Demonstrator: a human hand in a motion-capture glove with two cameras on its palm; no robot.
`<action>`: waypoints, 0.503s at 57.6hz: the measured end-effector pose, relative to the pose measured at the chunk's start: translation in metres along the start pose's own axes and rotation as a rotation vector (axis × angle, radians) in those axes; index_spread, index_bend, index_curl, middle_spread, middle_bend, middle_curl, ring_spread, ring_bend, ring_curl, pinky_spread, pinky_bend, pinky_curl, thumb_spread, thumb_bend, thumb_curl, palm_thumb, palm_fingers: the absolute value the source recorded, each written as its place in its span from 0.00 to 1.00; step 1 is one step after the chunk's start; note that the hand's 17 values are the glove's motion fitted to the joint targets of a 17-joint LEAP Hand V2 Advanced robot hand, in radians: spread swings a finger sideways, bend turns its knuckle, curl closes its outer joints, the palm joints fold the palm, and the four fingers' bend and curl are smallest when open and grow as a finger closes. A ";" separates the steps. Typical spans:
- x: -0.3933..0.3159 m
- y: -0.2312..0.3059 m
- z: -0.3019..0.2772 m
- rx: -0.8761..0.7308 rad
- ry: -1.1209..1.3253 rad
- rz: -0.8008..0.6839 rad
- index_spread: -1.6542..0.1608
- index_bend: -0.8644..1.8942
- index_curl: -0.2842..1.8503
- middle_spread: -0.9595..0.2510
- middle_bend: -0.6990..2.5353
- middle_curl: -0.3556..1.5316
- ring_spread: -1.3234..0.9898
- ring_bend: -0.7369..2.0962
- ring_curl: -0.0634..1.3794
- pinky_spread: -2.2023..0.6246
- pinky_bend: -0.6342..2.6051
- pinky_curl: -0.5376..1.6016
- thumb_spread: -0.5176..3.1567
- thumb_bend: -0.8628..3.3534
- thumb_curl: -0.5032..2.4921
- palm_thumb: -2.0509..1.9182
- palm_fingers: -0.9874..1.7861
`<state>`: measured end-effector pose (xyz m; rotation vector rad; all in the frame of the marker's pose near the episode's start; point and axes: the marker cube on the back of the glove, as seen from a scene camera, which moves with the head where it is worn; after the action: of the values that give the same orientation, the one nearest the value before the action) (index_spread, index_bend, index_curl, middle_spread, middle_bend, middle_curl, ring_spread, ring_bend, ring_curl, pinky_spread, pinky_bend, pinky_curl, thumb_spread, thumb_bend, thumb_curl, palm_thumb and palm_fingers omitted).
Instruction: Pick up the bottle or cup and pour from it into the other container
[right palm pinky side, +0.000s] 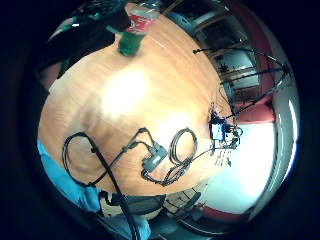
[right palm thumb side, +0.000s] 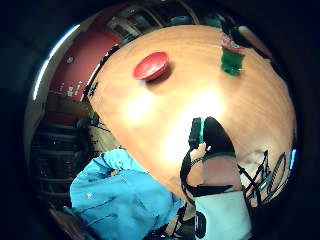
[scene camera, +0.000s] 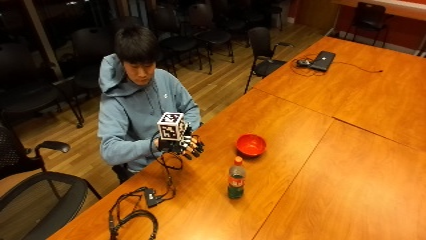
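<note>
Bottle stands upright on the bench just near of the red bowl, likely light, smooth plastic best gripped around its middle, while the gloved hand hovers apart, fingers relaxed, holding nothing.

Colours on the table as we see them

We see a green bottle with a red label and an orange-red cap, and a plain red bowl, both on an orange-brown wooden table with a visible grain. The right hand wears a black glove. The person's hooded top is a pale grey-blue. A dark laptop sits on the far table, and the chairs behind are black.
</note>
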<state>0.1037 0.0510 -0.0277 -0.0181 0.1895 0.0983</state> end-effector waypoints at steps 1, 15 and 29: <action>-0.002 0.002 0.001 0.004 -0.040 0.033 0.75 0.37 0.27 0.79 0.27 0.35 0.59 0.37 0.26 0.86 0.34 0.38 0.43 0.20 0.33 0.71 0.56; 0.038 0.026 0.003 -0.036 -0.050 0.114 0.75 0.37 0.27 0.79 0.27 0.35 0.59 0.38 0.26 0.86 0.35 0.39 0.43 0.20 0.33 0.71 0.55; 0.082 0.036 -0.001 -0.021 -0.050 0.191 0.75 0.37 0.27 0.79 0.27 0.35 0.59 0.39 0.27 0.86 0.36 0.39 0.43 0.20 0.34 0.71 0.54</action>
<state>0.1805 0.0949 -0.0448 -0.0188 0.1399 0.2907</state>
